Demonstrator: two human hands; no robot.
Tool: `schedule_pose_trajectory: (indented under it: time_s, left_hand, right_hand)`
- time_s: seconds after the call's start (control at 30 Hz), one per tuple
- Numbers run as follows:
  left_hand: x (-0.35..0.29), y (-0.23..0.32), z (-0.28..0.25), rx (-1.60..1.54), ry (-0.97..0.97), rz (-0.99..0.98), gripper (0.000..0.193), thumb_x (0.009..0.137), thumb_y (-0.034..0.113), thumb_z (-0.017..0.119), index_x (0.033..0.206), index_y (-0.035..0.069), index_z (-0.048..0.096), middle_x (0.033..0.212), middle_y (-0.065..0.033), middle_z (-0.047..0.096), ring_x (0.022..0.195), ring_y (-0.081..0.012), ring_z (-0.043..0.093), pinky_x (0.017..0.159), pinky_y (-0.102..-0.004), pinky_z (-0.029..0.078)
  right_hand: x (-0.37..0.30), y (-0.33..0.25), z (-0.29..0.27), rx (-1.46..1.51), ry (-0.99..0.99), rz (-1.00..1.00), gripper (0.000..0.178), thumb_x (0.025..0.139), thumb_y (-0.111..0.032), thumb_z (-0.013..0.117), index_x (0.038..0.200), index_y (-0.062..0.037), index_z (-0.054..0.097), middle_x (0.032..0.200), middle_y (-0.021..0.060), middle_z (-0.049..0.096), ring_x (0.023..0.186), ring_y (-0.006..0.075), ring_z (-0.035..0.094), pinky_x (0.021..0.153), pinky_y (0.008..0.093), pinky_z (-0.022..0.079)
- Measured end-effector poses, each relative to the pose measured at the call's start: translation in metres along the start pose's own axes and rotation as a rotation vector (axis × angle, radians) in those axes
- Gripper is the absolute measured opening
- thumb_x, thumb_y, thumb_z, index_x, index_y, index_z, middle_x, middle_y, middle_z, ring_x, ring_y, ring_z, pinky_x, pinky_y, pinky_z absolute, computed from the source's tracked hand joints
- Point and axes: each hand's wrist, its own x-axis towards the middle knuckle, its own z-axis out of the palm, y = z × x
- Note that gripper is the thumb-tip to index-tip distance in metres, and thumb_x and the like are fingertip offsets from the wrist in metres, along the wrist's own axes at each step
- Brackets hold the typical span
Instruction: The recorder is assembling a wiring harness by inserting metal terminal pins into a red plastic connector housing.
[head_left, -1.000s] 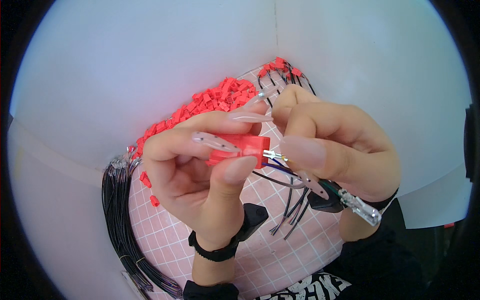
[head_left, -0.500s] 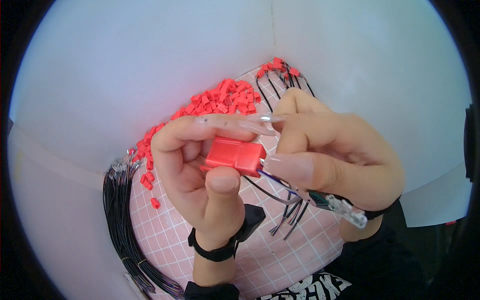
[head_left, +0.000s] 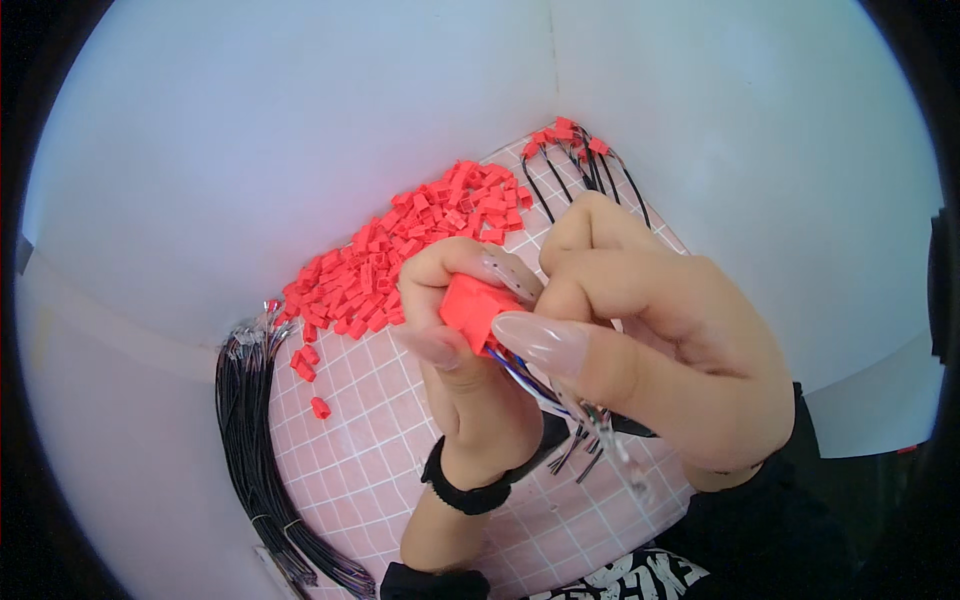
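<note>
Red connector housing (head_left: pixel 472 308), held on the near side of the pile of red housings (head_left: pixel 400 240), has turned more end-on since the earlier frame. The left hand (head_left: pixel 475 392) pinches it between thumb and fingers; the right hand (head_left: pixel 680 345) curls beside it, its fingertips' hold hidden.

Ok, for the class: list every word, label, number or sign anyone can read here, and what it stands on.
Black clothing: white lettering at the lower edge, cut off; I won't copy it.
Red plug in the left hand: no lettering visible.
Heaped red plugs: too small to tell.
</note>
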Motion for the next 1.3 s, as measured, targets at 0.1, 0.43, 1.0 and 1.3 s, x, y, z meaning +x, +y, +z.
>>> schedule_pose_trajectory:
  time_s: [0.1,0.43,1.0,1.3]
  left_hand:
    - [-0.006,0.0,0.002,-0.269,-0.038,-0.091,0.062,0.077,0.065,0.029,0.09,0.004,0.036,0.076,-0.0055,0.045,0.067,-0.0106,0.043,0.063,-0.0226,0.036]
    - [-0.005,-0.002,0.001,-0.357,-0.028,-0.124,0.061,0.076,0.066,0.028,0.089,0.007,0.035,0.072,-0.0051,0.046,0.063,-0.0107,0.044,0.059,-0.0227,0.037]
    - [0.003,0.013,-0.01,0.327,-0.072,0.218,0.055,0.081,0.053,0.037,0.094,0.0,0.038,0.08,-0.0084,0.046,0.067,-0.0124,0.047,0.063,-0.0232,0.038]
    - [0.003,0.013,-0.01,0.5,0.004,0.355,0.05,0.081,0.048,0.043,0.093,-0.001,0.042,0.081,-0.0083,0.045,0.067,-0.0134,0.047,0.062,-0.0246,0.038]
  right_hand:
    - [-0.002,-0.003,0.002,-0.013,-0.011,-0.036,0.018,0.076,-0.013,0.053,0.063,-0.0006,0.053,0.068,0.003,0.042,0.069,0.0112,0.036,0.062,0.0232,0.028]
    - [-0.001,-0.003,0.003,-0.122,0.01,-0.13,0.018,0.075,-0.013,0.052,0.062,-0.001,0.052,0.066,0.0033,0.042,0.07,0.0125,0.035,0.062,0.0233,0.029]
    - [-0.003,-0.005,-0.005,-0.319,0.006,-0.139,0.017,0.075,-0.011,0.053,0.064,0.0005,0.05,0.066,0.0032,0.037,0.066,0.0117,0.034,0.058,0.0229,0.027]
    - [0.0,-0.004,0.0,-0.295,0.108,-0.04,0.017,0.074,-0.014,0.061,0.063,-0.0011,0.057,0.064,0.0007,0.039,0.061,0.0087,0.035,0.055,0.0212,0.027]
